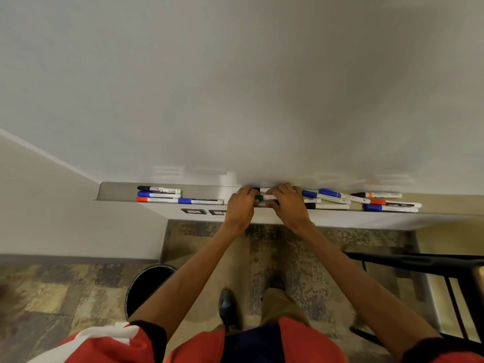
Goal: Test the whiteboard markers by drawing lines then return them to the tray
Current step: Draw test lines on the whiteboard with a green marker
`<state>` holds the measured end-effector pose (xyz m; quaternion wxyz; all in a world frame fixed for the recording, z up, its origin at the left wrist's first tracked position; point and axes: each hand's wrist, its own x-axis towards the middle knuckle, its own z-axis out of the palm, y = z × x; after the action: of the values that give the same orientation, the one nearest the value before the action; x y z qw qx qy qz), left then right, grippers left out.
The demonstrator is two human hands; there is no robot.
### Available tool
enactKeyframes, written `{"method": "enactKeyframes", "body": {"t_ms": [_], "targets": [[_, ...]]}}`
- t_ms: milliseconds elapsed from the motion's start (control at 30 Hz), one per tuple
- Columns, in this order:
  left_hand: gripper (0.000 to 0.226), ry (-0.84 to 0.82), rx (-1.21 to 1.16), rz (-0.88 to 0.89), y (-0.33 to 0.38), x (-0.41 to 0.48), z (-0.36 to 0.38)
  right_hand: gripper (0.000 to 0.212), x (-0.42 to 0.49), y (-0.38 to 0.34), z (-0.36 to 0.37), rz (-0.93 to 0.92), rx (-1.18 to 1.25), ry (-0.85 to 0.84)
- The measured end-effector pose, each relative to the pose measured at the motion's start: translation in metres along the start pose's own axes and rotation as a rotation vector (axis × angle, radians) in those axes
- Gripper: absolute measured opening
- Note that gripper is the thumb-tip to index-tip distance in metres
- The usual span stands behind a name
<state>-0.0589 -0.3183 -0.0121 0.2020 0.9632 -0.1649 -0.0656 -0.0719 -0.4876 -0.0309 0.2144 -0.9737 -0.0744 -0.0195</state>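
Observation:
A blank whiteboard (235, 87) fills the upper view. Below it runs a metal tray (117, 191) holding several markers. At its left lie a black-capped marker (159, 189), a blue one (158, 194) and a red one (154, 199). More blue, red and black markers (337, 196) lie at the right. Both hands meet at the tray's middle. My left hand (239, 206) and my right hand (288, 203) both close around a green-capped marker (264, 197). A black-capped marker (262, 190) lies just behind it.
A dark round waste bin (149, 284) stands on the patterned floor at lower left. A black chair frame (432, 271) is at the right. Two small wall sockets (193, 211) sit under the tray.

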Motion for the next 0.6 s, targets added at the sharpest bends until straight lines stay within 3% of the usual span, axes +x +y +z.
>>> {"method": "enactKeyframes", "body": {"t_ms": [200,367,467,600], "targets": [[0.025,0.031,-0.149,0.032,0.002,-0.008,-0.018,0.031,0.001,-0.015,-0.02,-0.151,0.004,0.038],[0.034,-0.185,-0.155,0.112,-0.008,-0.014,-0.039,0.021,-0.013,-0.026,-0.028,-0.274,-0.138,0.096],[0.032,-0.279,-0.093,0.194,-0.011,-0.019,-0.051,0.025,-0.026,-0.033,-0.026,-0.251,-0.163,0.104],[0.027,-0.249,-0.075,0.222,-0.014,-0.037,-0.059,0.048,-0.039,-0.048,-0.029,-0.169,-0.035,0.083]]}}
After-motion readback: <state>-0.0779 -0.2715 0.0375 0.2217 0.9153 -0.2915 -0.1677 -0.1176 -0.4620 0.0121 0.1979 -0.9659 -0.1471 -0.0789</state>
